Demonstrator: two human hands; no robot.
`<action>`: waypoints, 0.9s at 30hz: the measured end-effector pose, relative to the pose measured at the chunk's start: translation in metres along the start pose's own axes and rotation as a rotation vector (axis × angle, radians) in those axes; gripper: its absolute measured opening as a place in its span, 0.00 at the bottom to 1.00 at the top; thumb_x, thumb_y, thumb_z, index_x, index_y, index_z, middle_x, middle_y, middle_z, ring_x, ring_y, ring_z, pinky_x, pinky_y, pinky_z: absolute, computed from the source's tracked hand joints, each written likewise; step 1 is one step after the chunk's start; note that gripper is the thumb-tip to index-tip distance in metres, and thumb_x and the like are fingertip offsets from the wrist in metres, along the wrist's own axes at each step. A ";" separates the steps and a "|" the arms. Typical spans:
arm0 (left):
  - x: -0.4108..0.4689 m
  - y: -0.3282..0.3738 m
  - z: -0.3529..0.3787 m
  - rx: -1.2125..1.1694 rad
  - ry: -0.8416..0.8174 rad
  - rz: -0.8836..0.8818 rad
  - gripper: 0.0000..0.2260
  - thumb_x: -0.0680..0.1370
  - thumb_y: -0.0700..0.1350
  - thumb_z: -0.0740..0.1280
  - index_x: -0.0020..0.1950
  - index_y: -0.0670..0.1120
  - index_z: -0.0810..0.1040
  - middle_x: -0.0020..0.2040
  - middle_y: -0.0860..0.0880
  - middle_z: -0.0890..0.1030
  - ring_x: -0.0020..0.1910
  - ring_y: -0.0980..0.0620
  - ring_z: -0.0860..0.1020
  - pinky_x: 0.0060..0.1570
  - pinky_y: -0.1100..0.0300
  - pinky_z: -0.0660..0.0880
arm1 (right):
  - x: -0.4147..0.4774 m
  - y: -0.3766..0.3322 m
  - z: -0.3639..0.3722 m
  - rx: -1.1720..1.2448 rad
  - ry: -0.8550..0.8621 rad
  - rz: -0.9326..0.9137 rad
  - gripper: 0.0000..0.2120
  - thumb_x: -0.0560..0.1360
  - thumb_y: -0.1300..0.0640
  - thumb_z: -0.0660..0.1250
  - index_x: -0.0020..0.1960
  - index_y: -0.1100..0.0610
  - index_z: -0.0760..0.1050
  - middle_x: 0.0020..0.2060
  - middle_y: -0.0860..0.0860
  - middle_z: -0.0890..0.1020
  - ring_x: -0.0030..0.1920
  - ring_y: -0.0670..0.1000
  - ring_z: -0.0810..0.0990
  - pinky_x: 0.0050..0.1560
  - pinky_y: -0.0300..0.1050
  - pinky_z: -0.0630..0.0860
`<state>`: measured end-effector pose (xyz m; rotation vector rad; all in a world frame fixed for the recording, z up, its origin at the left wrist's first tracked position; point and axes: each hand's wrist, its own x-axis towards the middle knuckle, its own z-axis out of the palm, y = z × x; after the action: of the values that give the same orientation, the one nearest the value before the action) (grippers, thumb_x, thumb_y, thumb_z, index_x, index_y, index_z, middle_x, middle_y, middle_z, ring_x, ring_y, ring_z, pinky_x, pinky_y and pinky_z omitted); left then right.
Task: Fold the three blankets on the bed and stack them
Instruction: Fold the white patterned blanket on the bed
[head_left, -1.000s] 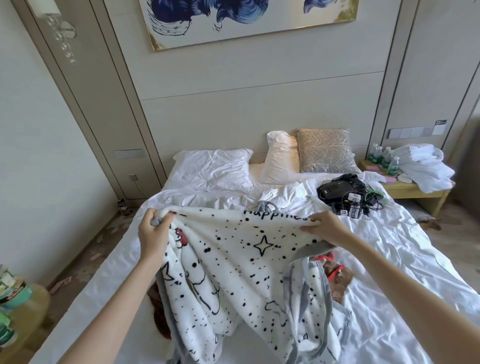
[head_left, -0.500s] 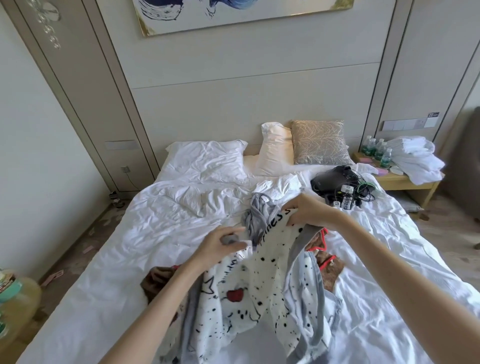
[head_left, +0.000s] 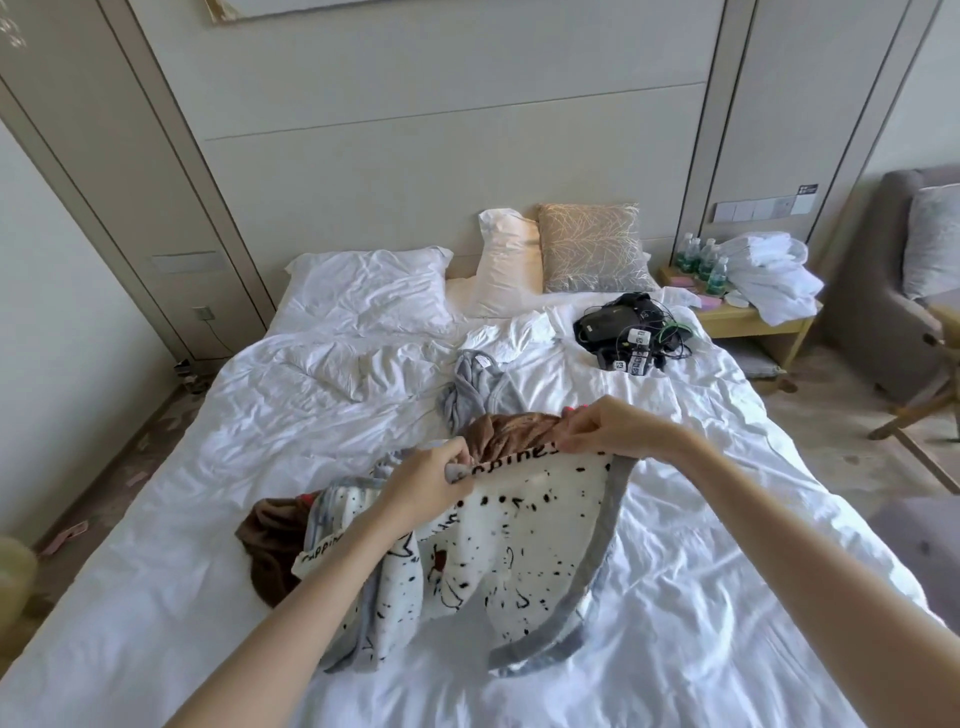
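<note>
1. The white black-speckled fleece blanket with grey trim (head_left: 519, 545) is plush, matt cloth.
2. The brown fuzzy blanket (head_left: 506, 434) has a velvety nap with a faint sheen.
3. The white crumpled bed sheet (head_left: 208, 571) is smooth, matt woven cloth.
4. At the sheet's far end, the beige gold-patterned cushion (head_left: 592, 249) glints slightly.

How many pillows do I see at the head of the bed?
3. A flat white pillow on the left; a cream pillow standing against the headboard in the middle; a patterned beige cushion right of it. Another may lie hidden behind them.
</note>
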<state>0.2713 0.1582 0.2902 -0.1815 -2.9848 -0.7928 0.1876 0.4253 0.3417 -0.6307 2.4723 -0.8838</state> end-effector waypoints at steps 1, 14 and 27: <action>-0.005 0.002 0.006 0.028 -0.027 -0.013 0.07 0.76 0.48 0.67 0.43 0.54 0.69 0.33 0.54 0.76 0.29 0.59 0.75 0.31 0.60 0.67 | -0.003 0.007 0.005 -0.056 -0.006 -0.024 0.09 0.74 0.51 0.72 0.38 0.55 0.80 0.34 0.55 0.80 0.35 0.54 0.74 0.40 0.48 0.73; -0.099 0.039 0.005 -0.229 -0.193 -0.125 0.30 0.61 0.75 0.70 0.40 0.49 0.74 0.36 0.48 0.70 0.35 0.53 0.69 0.36 0.58 0.65 | -0.120 0.027 0.054 0.033 -0.045 -0.110 0.17 0.71 0.54 0.74 0.31 0.61 0.72 0.28 0.51 0.71 0.29 0.48 0.67 0.35 0.43 0.65; -0.300 0.182 -0.149 -0.485 0.307 0.192 0.14 0.76 0.57 0.68 0.40 0.48 0.81 0.36 0.43 0.73 0.38 0.50 0.71 0.44 0.55 0.67 | -0.349 -0.159 0.062 0.782 -0.120 -0.523 0.21 0.77 0.55 0.68 0.49 0.76 0.72 0.39 0.61 0.76 0.36 0.56 0.74 0.40 0.44 0.73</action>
<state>0.5945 0.2109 0.4862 -0.3234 -2.4046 -1.3618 0.5428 0.4773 0.4909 -0.9899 1.6441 -1.8019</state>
